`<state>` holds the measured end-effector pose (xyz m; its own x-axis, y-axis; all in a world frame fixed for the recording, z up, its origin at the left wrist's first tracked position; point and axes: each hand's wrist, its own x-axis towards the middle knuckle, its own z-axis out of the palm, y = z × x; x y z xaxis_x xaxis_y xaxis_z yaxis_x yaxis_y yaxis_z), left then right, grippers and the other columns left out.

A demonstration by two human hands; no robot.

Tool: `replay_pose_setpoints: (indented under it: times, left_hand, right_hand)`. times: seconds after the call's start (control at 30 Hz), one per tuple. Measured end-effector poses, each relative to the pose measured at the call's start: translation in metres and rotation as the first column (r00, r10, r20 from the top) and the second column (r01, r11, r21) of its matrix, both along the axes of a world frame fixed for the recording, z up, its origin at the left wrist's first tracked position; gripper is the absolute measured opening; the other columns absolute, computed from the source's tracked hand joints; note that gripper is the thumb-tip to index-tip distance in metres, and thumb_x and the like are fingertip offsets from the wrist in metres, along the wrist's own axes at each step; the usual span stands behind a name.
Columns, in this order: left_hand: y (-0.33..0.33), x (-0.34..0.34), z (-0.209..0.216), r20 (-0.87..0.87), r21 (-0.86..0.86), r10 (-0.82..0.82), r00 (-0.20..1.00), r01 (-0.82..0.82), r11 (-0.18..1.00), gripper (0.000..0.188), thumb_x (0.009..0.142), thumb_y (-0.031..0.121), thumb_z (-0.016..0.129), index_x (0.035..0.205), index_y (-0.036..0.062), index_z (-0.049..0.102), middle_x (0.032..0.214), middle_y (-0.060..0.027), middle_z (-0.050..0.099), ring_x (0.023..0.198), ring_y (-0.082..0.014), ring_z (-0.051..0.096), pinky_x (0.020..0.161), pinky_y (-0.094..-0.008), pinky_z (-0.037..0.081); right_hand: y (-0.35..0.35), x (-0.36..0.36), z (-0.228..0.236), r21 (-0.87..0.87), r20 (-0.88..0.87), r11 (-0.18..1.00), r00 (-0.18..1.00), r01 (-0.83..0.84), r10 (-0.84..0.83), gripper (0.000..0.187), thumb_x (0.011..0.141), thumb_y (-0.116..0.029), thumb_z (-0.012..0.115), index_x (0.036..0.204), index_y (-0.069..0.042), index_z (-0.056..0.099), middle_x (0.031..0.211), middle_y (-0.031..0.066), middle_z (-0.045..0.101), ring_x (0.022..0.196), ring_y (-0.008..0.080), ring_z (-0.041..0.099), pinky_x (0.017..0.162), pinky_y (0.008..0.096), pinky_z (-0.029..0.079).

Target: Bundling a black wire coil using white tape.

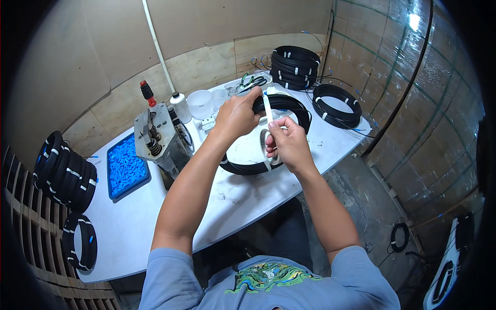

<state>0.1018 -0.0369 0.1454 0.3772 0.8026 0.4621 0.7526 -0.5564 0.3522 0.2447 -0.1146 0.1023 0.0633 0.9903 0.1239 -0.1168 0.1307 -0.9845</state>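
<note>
A coil of black cable (pixel 240 168) lies on the white table in front of me, with a white band round its near side. At the coil's far left part, my left hand (pixel 236 114) is closed on the cable bundle, its fingertips partly hidden. A strip of white tape (pixel 267 107) runs from the bundle beside those fingers down to my right hand (pixel 289 142). That hand is closed on the tape, pinching it with thumb and forefinger. The tape roll (pixel 263 139) hangs at its curled fingers, over the coil's open middle. A small blue bit shows at the strip's top end.
On the white table (pixel 212 206) stand a metal press-like machine (pixel 155 134), a blue tray (pixel 146 181) of small blue pieces, a bottle (pixel 179 106), a clear tub (pixel 199 105) and scissors (pixel 253 82). Stacked cable coils (pixel 294 67) stand at far right, more coils (pixel 67 173) at left.
</note>
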Motion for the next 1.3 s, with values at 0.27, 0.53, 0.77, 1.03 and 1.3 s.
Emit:
replay_pose_setpoints:
  times: [0.27,0.53,0.77,1.03,1.3]
  left_hand:
    - [0.007,-0.005,0.0,0.003,-0.103,0.013,1.0,-0.013,0.995,0.027,0.076,0.02,0.075,0.095,0.0053,0.064,0.079,-0.0184,0.07,0.079,-0.0389,0.068,0.07,-0.0458,0.051]
    - [0.011,-0.008,-0.001,0.014,-0.147,0.088,0.996,-0.085,0.986,0.027,0.074,0.024,0.073,0.094,0.0054,0.069,0.083,-0.0198,0.07,0.083,-0.0387,0.068,0.074,-0.0457,0.052]
    - [0.016,-0.013,-0.001,0.025,-0.164,0.066,0.998,-0.061,0.985,0.027,0.075,0.025,0.071,0.095,0.0079,0.07,0.087,-0.0203,0.071,0.086,-0.0392,0.068,0.077,-0.0474,0.053]
    - [0.022,-0.015,-0.004,0.049,-0.179,0.038,0.998,-0.028,0.984,0.029,0.074,0.023,0.072,0.094,0.0016,0.068,0.077,-0.0199,0.069,0.075,-0.0359,0.067,0.069,-0.0414,0.051]
    - [0.021,-0.017,0.004,0.014,-0.29,0.014,1.0,-0.01,0.957,0.031,0.069,0.025,0.072,0.092,0.0027,0.071,0.084,-0.0213,0.071,0.082,-0.0376,0.069,0.077,-0.0429,0.054]
  right_hand:
    - [0.012,0.004,-0.025,0.019,0.087,1.0,0.996,-0.006,0.004,0.016,0.097,-0.018,0.06,0.096,-0.002,0.056,0.061,0.0018,0.059,0.051,0.0074,0.055,0.041,0.0241,0.041]
    - [0.021,-0.008,-0.04,0.166,0.192,0.972,0.961,0.167,-0.198,0.024,0.097,-0.023,0.063,0.091,0.0,0.06,0.06,0.0012,0.062,0.051,0.0037,0.049,0.048,0.0241,0.037]
    - [0.019,-0.009,-0.031,0.108,0.112,0.99,0.988,0.093,-0.106,0.024,0.097,-0.023,0.063,0.091,0.0,0.06,0.059,-0.0001,0.061,0.051,0.0026,0.046,0.047,0.0241,0.035]
    - [0.032,-0.01,-0.044,0.153,0.189,0.979,0.969,0.131,-0.159,0.025,0.096,-0.023,0.064,0.088,0.0,0.06,0.059,0.0001,0.061,0.051,0.0031,0.047,0.047,0.0251,0.036]
    - [0.044,-0.009,-0.055,0.159,0.221,0.975,0.957,0.156,-0.189,0.026,0.095,-0.024,0.065,0.087,0.0,0.06,0.058,0.002,0.061,0.051,0.0053,0.049,0.048,0.0267,0.038]
